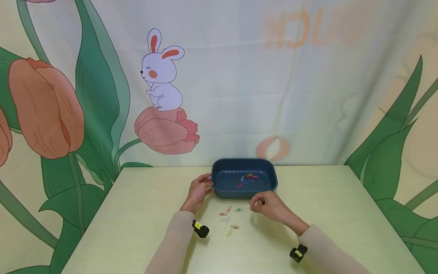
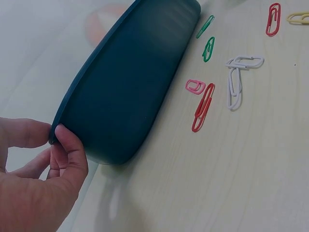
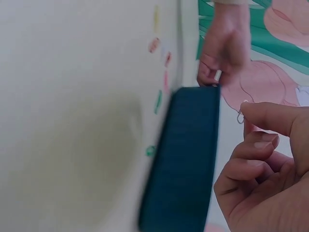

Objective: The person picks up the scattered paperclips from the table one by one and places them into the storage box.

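1. Here's the left hand (image 1: 198, 192), thumb and fingers pinching the blue bin (image 1: 228, 194) by its left end!
2. And the right hand (image 1: 268, 205), fingertips together on a pale paper clip (image 3: 239, 116), held up at the bin's near right side!
3. Inside the bin, a scatter of coloured clips (image 1: 246, 183) on its floor!
4. Out front on the counter (image 1: 147, 217), loose clips: a yellow one (image 1: 229, 233) nearest us, two white ones (image 2: 235, 87) touching, plus reds, greens and a pink!
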The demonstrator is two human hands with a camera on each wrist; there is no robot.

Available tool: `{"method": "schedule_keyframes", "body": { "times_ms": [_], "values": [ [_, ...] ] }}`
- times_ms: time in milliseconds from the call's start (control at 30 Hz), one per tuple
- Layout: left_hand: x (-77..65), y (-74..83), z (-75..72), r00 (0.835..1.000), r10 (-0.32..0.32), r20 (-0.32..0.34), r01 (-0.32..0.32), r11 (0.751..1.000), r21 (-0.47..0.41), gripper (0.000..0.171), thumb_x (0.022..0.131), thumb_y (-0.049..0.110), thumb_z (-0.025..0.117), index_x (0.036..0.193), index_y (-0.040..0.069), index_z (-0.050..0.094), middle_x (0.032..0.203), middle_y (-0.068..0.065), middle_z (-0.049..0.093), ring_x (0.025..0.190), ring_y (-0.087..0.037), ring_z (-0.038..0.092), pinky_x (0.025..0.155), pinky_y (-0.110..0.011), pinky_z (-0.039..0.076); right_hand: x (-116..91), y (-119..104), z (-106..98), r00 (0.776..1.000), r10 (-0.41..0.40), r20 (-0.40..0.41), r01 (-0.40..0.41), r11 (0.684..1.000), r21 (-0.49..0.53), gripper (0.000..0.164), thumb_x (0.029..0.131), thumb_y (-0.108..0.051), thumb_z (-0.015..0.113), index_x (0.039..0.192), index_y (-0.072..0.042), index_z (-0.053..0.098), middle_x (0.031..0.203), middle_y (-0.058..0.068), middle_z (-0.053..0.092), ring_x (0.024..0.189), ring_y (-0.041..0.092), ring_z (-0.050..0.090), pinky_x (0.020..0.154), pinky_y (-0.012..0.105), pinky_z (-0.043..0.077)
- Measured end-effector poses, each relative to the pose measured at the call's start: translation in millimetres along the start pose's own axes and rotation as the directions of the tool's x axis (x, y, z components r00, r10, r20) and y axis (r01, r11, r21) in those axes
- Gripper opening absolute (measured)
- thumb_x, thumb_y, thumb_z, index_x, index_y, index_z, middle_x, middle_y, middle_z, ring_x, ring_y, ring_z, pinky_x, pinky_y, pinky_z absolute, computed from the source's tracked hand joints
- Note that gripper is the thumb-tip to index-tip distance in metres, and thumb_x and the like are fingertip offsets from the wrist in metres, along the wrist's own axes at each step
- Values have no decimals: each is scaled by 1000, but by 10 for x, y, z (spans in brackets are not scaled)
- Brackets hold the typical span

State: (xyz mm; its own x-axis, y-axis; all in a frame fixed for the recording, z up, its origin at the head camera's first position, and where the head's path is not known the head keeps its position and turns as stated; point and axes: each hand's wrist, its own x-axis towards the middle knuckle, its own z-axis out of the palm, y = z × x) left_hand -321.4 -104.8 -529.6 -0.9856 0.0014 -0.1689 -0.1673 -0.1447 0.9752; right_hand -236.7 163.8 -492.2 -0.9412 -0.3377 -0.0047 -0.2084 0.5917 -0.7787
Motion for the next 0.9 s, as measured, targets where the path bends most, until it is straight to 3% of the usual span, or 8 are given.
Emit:
{"method": "schedule_keyframes", "body": {
  "times_ms": [400,900],
  "values": [
    [-3,-7,4,1000,-3,1,3,1000,3,45,94,-2,53,138,1,52,127,-22,50,87,-17,54,75,-26,52,155,-165,-307,996,3,-84,-5,1000,-16,7,89,-16,71,82,-14,69,59,-4,42,54,13,38,57,29,36],
    [3,-3,-6,1000,-1,10,1,1000,4,46,94,-2,53,140,1,51,129,-23,49,87,-17,55,74,-26,52,541,-215,-454,990,38,-133,-40,999,-10,7,91,-21,70,89,-14,69,60,-1,49,53,16,42,59,31,40]
  ]
}}
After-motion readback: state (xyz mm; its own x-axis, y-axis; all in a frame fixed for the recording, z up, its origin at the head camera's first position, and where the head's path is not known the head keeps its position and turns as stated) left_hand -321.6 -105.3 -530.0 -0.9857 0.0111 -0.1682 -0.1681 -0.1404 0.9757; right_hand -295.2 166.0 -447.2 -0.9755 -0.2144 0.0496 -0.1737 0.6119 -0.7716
